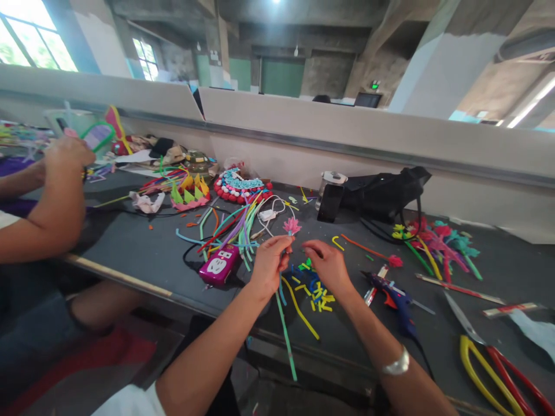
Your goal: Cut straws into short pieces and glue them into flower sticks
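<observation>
My left hand (272, 261) pinches a pink craft flower (292, 226) just under its petals. A long pale green pipe-cleaner stem (285, 332) hangs below that hand past the table edge. Close on the right, my right hand (330, 264) is curled with its fingertips turned toward the flower, apart from it. Whatever those fingers hold, if anything, is too small or hidden to make out. Beneath the hands lie short cut yellow and blue pieces (321, 297) and a longer yellow pipe cleaner (301, 309).
A glue gun (396, 297) and large scissors (477, 346) lie to the right, with finished flowers (446, 245) behind. A phone (330, 203) leans near a black bag (381, 193). Left are a purple box (219, 266), pipe-cleaner bundles (247, 222) and another person's hand (69, 153).
</observation>
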Motion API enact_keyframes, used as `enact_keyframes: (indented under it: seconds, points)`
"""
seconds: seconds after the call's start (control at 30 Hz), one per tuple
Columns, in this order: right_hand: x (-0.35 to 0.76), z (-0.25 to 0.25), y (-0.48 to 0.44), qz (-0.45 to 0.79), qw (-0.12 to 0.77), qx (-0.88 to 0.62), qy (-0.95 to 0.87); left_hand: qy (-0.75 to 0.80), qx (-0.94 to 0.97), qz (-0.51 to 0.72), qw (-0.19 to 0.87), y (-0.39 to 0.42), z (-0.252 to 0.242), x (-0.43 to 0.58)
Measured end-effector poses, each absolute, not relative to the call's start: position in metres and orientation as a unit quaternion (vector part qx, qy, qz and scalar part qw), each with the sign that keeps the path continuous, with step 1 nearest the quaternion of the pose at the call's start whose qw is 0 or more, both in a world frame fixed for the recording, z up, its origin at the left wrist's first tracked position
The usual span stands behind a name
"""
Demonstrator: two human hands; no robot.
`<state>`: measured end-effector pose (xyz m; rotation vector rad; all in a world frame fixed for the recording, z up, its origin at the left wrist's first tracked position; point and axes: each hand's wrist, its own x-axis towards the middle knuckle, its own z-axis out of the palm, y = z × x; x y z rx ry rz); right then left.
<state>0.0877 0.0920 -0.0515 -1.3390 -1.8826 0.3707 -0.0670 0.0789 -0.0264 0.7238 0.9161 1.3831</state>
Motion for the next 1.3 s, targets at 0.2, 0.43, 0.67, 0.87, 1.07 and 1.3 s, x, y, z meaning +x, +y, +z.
enact_keyframes:
  seconds: [0.2,0.43,0.67,0.87,1.07,1.3]
  points:
    - [0.124,-0.043,0.042,0.169,0.476,-0.534,-0.678,0.428,0.374,0.551,0.612,0.07,-0.027,-0.047]
    - [0.145,-0.035,0.029,0.079,0.516,-0.546,-0.655,0.456,0.409,0.49,0.62,0.064,-0.033,-0.015]
    - [0.155,-0.032,0.031,-0.08,0.452,-0.514,-0.725,0.47,0.485,0.49,0.552,0.06,-0.044,-0.002]
    - [0.154,-0.032,0.03,-0.098,0.418,-0.506,-0.748,0.458,0.543,0.489,0.506,0.059,-0.049,0.001]
    - [0.156,-0.036,0.03,-0.11,0.408,-0.514,-0.747,0.45,0.554,0.489,0.501,0.058,-0.054,0.002]
    - [0.154,-0.035,0.03,-0.128,0.399,-0.511,-0.751,0.444,0.589,0.492,0.462,0.056,-0.054,0.004]
